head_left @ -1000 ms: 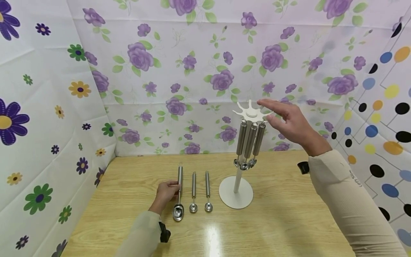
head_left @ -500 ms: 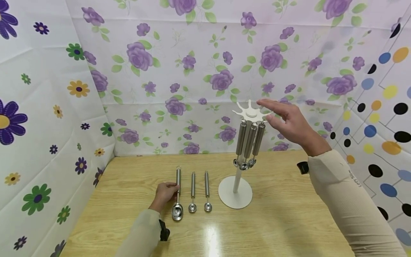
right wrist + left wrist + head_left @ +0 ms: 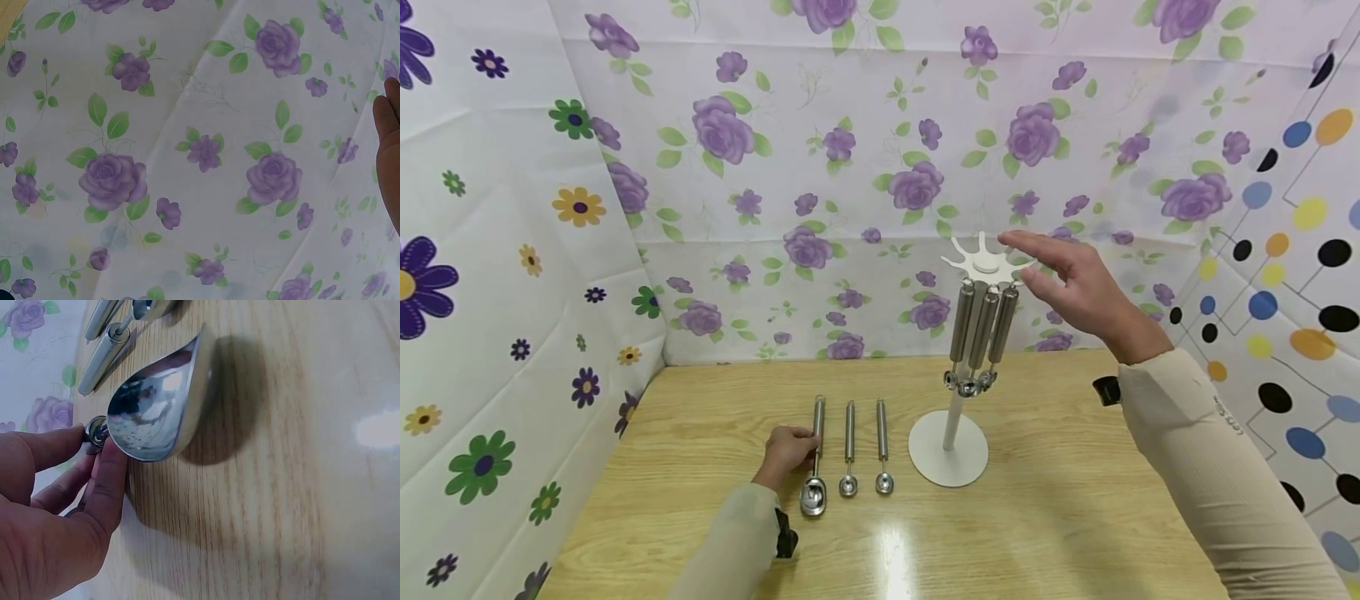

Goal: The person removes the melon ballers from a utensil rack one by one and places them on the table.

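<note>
Large scoop [image 3: 819,423] runs lengthwise front to back, bowl end [image 3: 813,497] nearest.

The scoop [image 3: 819,425] in the left hand [image 3: 785,451] has shifted: its handle end reaches less far up the head view than a second ago, and the end loop, plain then, barely shows. Half a second ago that end stood slightly farther from the next spoon [image 3: 849,446].

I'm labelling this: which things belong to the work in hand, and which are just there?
Likely involved:
large scoop, held by left hand
two small scoops
white stand, right hand at its top
hanging utensils

Just there:
floral cloth
dotted cloth
table
</note>
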Available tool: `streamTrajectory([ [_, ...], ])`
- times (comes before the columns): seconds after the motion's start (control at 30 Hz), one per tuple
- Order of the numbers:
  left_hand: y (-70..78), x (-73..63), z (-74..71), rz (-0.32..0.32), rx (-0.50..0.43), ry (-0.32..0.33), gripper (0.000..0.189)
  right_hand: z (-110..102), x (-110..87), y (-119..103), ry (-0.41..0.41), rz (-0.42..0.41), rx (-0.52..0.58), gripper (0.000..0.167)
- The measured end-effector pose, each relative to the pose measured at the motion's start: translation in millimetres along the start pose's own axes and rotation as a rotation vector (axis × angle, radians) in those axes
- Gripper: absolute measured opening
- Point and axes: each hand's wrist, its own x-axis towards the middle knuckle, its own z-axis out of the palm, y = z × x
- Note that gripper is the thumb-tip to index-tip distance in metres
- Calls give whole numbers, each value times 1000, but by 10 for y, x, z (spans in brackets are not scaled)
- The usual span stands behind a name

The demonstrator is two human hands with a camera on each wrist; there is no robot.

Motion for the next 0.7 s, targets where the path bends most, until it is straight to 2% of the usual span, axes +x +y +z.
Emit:
streamTrajectory([
  [0.13, 17, -15, 4, -4, 24, -3, 20, 1, 1, 5, -1, -3, 1, 44],
  [0.33, 9, -39, -1, 25, 70, 9, 19, 3, -2, 8, -2, 0, -2, 44],
  [0.7, -16, -62, -36, 16, 51, 4, 18, 11, -2, 6, 7, -7, -4, 45],
])
